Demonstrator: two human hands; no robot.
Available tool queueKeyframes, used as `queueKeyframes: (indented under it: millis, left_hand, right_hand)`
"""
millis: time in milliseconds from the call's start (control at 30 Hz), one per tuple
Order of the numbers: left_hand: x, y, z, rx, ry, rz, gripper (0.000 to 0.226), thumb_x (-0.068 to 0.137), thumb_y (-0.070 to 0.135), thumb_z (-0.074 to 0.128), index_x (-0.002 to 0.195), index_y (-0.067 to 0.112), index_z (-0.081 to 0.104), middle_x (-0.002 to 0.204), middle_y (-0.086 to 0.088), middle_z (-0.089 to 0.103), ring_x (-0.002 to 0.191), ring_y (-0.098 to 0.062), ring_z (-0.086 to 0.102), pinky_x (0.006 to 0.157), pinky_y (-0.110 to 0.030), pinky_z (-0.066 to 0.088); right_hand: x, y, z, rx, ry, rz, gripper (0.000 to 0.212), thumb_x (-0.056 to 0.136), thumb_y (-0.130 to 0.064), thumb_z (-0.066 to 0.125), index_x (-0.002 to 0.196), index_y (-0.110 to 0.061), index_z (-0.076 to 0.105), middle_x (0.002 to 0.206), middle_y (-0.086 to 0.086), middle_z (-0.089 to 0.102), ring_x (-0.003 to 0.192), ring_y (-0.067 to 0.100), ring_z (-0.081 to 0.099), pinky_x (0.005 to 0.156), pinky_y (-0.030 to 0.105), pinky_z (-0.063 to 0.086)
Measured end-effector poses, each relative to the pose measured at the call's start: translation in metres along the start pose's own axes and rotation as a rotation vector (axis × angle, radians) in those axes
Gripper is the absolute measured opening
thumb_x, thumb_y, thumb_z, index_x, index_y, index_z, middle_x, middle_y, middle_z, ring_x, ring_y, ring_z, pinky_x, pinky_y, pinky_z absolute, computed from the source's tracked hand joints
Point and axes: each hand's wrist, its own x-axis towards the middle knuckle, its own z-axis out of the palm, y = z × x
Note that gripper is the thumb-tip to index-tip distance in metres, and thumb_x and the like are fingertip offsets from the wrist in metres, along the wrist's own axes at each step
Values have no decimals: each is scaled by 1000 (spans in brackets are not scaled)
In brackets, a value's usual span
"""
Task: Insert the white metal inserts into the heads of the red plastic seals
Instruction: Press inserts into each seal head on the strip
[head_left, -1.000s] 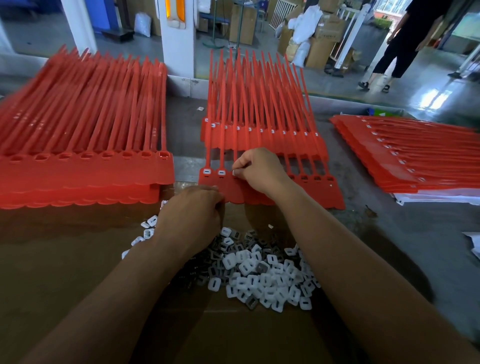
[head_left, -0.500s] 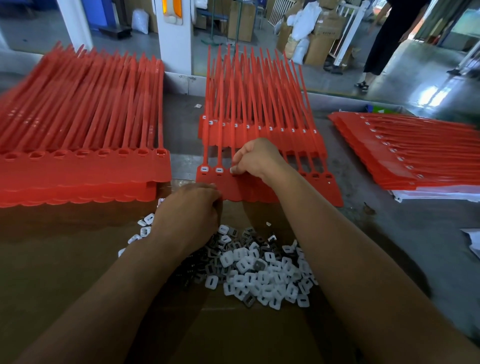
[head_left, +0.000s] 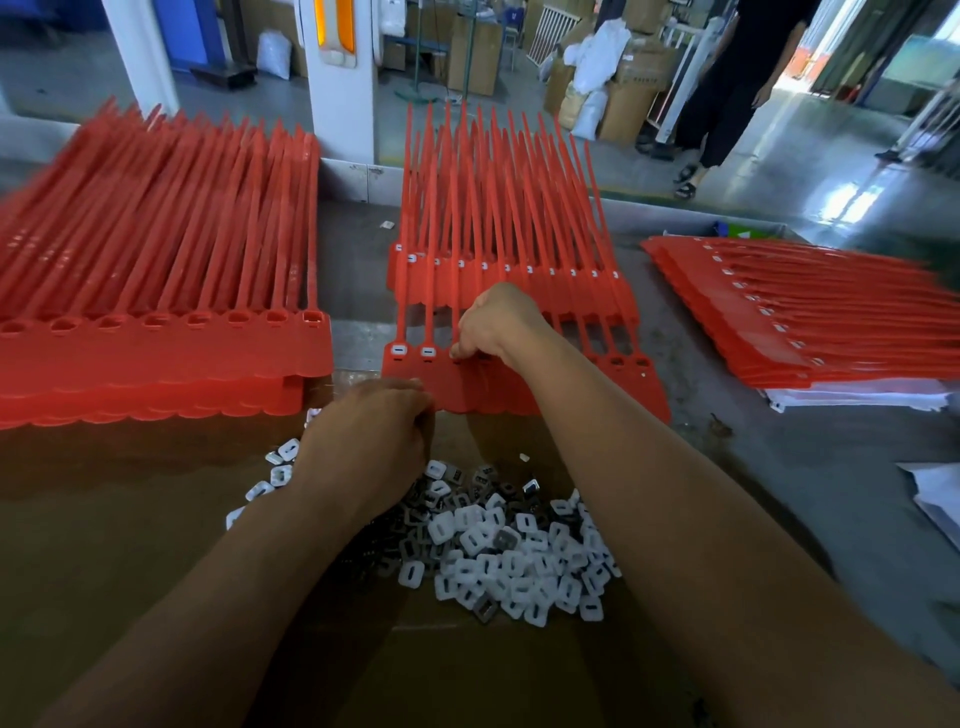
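From the head camera you have three lots of red seals before you on the worktop (head_left: 779, 467). The left stack (head_left: 156, 353) shows eight heads along its top row, all eight open and unfilled. The middle sheet of seals (head_left: 498, 395) lies straight ahead. In its near row, two heads at the left end carry white inserts (head_left: 399, 351). Two heads at the right end show as bare holes, and your arm hides the rest. A farther row behind shows roughly ten filled heads. The right stack (head_left: 779, 332) has a line of white specks along it, too blurred to count.

Your right hand (head_left: 493, 327) sits on the third head of the near row, fingers curled with the tips pressed down together. Whether an insert lies under them you cannot tell. Your left hand (head_left: 374, 441) is curled at the sheet's near edge — what it holds, if anything, is hidden.

The loose pile of inserts (head_left: 519, 551) — dozens, some grey side up — lies on the brown cardboard (head_left: 130, 519) between your forearms. One stray insert (head_left: 387, 224) lies far back. One person in black (head_left: 727, 78) stands beyond.
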Motion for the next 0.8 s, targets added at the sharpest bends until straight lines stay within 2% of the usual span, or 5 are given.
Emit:
queueKeyframes:
  millis: [133, 333, 400, 667, 800]
  left_hand:
    - [-1, 0, 0, -6, 6, 9, 31, 89, 11, 43, 109, 12, 67, 123, 0, 60, 110, -17, 54, 87, -26, 41]
    - [1, -2, 1, 7, 3, -6, 30, 88, 13, 43, 105, 12, 68, 117, 0, 62, 105, -18, 56, 83, -27, 42]
    - [1, -3, 1, 8, 6, -13, 29, 87, 13, 43, 103, 12, 68, 115, 0, 63, 103, -19, 57, 82, -29, 43]
    - [1, -5, 1, 2, -26, -9, 29, 86, 11, 45, 104, 15, 68, 115, 1, 62, 102, -20, 56, 80, -30, 43]
    - [1, -4, -2, -18, -49, -2, 27, 85, 13, 48, 102, 20, 68, 114, 3, 62, 101, -18, 55, 79, -29, 43]
  right_hand:
    - [-2, 10, 4, 279, 61, -24, 43, 69, -11, 72, 111, -6, 63, 114, 13, 63, 107, 28, 59, 87, 35, 50]
    - [-16, 14, 10, 231, 101, -137, 9, 80, -18, 70, 83, -14, 63, 88, -1, 62, 95, 21, 59, 81, 31, 47]
    - [-26, 20, 12, 259, 150, -231, 20, 82, -15, 68, 69, -23, 54, 76, -9, 55, 91, 17, 58, 75, 29, 45]
    - [-85, 26, -1, 215, -47, -438, 5, 81, -19, 69, 77, -22, 67, 73, -17, 58, 71, -2, 55, 62, 12, 42]
    - [-102, 23, 2, 140, -211, -464, 13, 77, -19, 73, 90, -17, 71, 82, -11, 64, 80, 4, 59, 74, 19, 47]
